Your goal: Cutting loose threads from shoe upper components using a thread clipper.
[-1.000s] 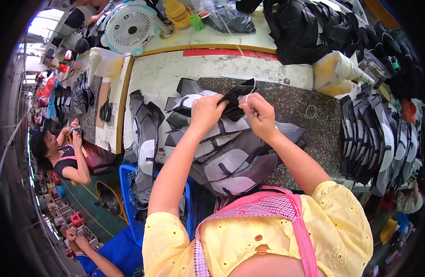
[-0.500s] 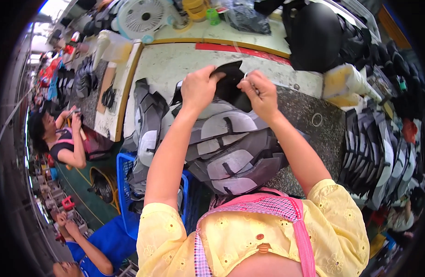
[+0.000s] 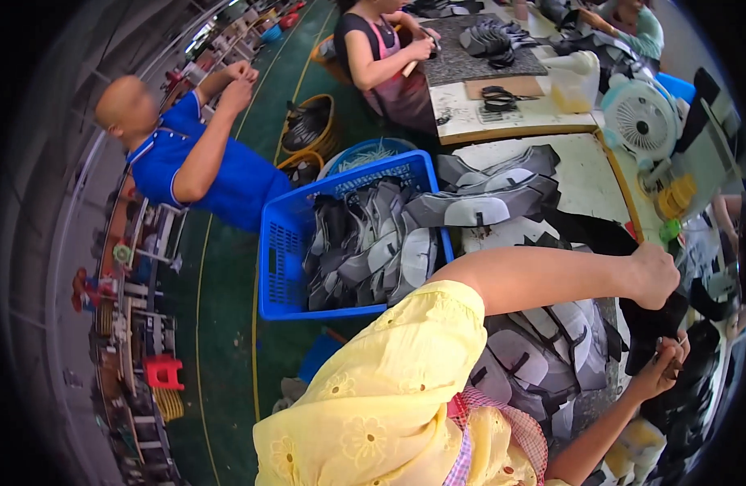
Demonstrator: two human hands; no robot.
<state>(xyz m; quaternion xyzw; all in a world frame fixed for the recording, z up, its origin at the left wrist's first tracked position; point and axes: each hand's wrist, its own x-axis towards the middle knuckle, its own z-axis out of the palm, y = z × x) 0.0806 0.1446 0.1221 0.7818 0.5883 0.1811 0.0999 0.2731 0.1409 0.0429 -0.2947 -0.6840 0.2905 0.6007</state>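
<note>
The person in the yellow top is leaning over the worktable, and both bare hands are working at its far right side. The left hand is reaching out on a straight arm, its fingers clenching around the top of a black piece. That piece is hanging down from the fist, just off the right of the table's pale top. The right hand is coming up from below, its fingers pinching the lower edge of the same black piece; a thin light tool seems to be sticking out by the fingers, but it is too small to tell what it is.

Under the two arms, a heap of grey and black shoe uppers is lying on the near part of the table. More uppers are lying stacked on the table's left end. Just to the left of the table, a blue crate is standing on the green floor, holding more grey and black pieces.

A small white fan is standing at the far right corner of the table, with a yellow spool just beside it. Beyond the far end of the table, a person in an apron is working at another bench, where scissors are lying. Well to the left of the crate, a person in a blue shirt is raising both hands.
</note>
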